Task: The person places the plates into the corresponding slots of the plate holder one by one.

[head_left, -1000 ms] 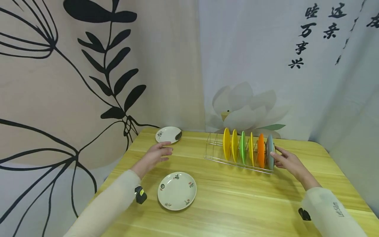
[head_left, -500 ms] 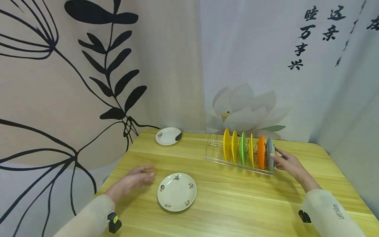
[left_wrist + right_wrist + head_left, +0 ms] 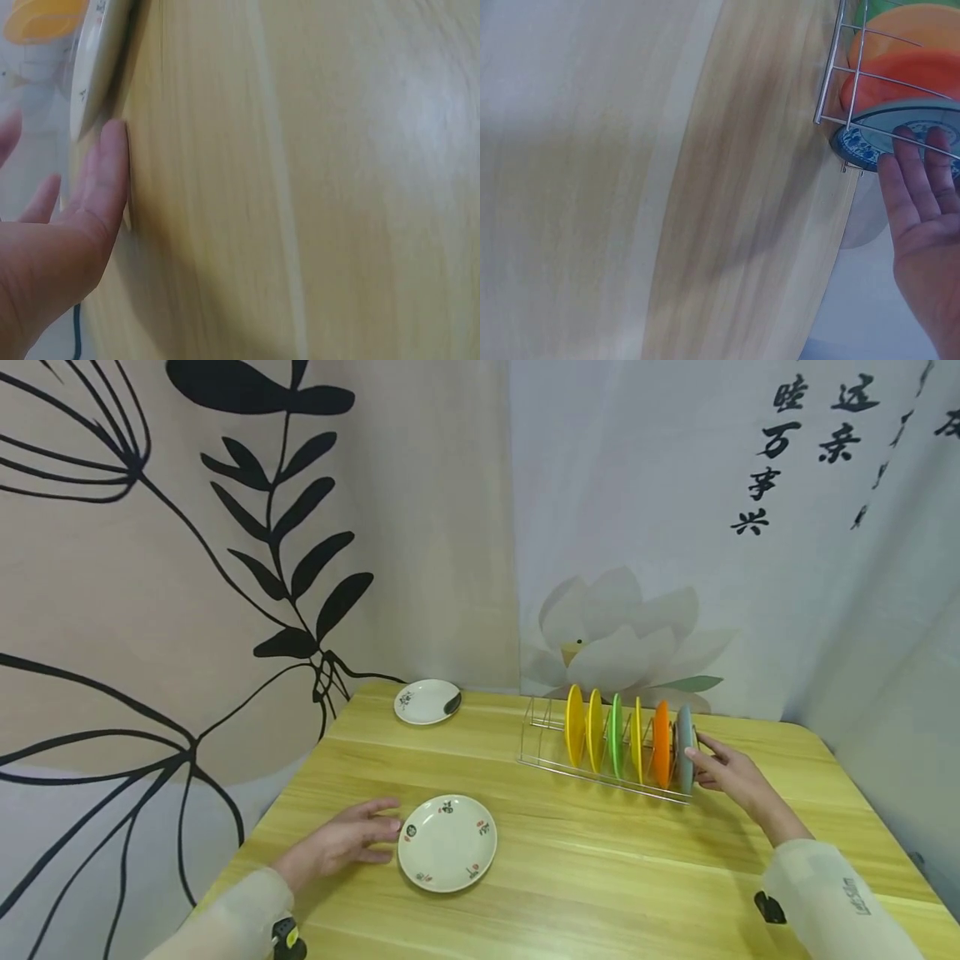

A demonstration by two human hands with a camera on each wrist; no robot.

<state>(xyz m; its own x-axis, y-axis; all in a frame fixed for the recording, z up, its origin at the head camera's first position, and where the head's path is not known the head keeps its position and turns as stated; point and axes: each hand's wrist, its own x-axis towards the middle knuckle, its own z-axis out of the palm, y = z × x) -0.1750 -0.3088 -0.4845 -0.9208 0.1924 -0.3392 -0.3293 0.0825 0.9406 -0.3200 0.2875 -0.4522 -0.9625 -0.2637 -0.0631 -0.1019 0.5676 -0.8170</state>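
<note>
My left hand reaches low over the table with fingers extended, its tips beside the left rim of a white plate with small printed motifs. Whether they touch the rim, I cannot tell. That plate lies flat; in the left wrist view, its edge shows just beyond the fingers. At the rack's right end my right hand pinches a grey-blue plate standing on edge, thumb at its near rim. In the right wrist view, fingers lie against this plate's blue-patterned face; the thumb is out of sight there.
A wire dish rack holds upright yellow, green and orange plates left of the grey-blue one. A small white dish with a dark patch lies at the table's back left. Printed curtains hang behind the wooden table.
My left hand has come back from near the small dish, down toward the front, then slightly right to the white plate's left rim. The right hand has stayed at the grey-blue plate.
</note>
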